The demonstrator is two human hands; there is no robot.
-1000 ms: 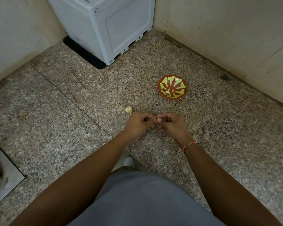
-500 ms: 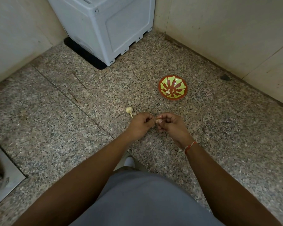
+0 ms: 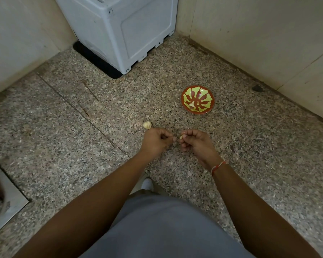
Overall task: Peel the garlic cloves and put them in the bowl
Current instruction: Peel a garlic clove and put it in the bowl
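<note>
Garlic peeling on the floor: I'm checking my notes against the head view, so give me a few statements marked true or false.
1. The right hand pinches a garlic clove. True.
2. The bowl is empty. False: a pale piece lies in it.
3. A garlic bulb lies on the floor just beyond the left hand. True.
4. The bowl stands left of both hands. False: it stands beyond the right hand.
5. The hands touch. False: a small gap separates them.

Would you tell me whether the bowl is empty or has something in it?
Not empty: the bowl holds a pale piece, likely a peeled clove.
</note>
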